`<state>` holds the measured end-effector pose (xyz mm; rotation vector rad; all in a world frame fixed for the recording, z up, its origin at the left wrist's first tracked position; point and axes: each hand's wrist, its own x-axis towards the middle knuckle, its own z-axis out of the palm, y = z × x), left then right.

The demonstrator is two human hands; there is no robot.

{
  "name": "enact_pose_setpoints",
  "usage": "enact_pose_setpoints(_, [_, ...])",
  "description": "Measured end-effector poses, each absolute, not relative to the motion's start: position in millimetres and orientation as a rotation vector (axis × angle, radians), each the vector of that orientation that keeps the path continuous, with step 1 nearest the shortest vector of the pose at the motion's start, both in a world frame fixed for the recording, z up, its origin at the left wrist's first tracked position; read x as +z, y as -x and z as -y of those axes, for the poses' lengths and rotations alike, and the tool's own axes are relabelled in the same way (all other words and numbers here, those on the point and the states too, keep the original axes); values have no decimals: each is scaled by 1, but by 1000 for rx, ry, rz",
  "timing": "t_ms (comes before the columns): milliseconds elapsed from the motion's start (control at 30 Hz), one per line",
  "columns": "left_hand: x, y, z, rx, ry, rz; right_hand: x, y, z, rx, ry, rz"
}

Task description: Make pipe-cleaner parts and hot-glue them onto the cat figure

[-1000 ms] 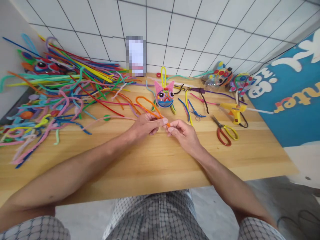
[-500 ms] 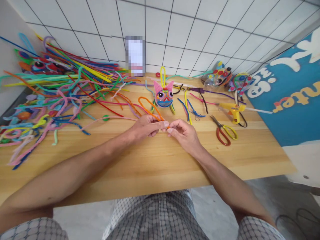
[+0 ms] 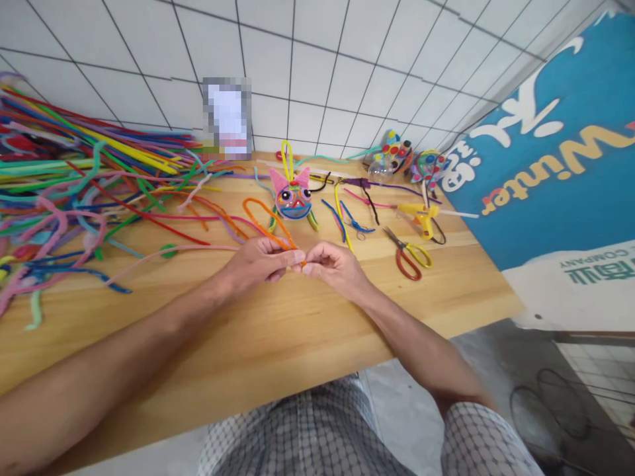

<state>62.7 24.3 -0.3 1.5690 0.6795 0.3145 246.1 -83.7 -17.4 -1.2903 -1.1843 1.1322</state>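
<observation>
An orange pipe cleaner point(image 3: 252, 202), bent into a long loop, runs up and left from my fingers over the table. My left hand point(image 3: 265, 260) is closed in a pinch on it. Fingertip to fingertip with it, my right hand point(image 3: 331, 264) pinches the pipe cleaner's lower end, which the fingers mostly hide. Just behind my hands stands a clear ball ornament point(image 3: 294, 201) with a face, pink ears and a yellow hanging loop. Short blue pipe cleaners point(image 3: 353, 218) and a long yellow pipe cleaner point(image 3: 342, 213) lie to the right of it.
Scissors point(image 3: 407, 254) with red and yellow handles lie right of my hands, near a yellow glue gun point(image 3: 421, 217). Decorated balls point(image 3: 394, 155) stand at the back right. Many loose pipe cleaners point(image 3: 99, 178) cover the left side. A phone point(image 3: 227, 119) leans on the tiled wall.
The view has swung right, so the table's things appear farther left. Both hands keep their pinch on the orange pipe cleaner, with little change in their pose.
</observation>
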Motion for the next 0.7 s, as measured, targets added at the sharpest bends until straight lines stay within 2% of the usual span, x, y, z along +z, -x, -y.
enact_pose_setpoints(367, [4,-66,-19,517,-1607,-723,-14,-250,84,1233,1219,1115])
enact_pose_setpoints(700, [-4,-68,-15,614,-1666,-734,-14,-242,85,1120,1346,979])
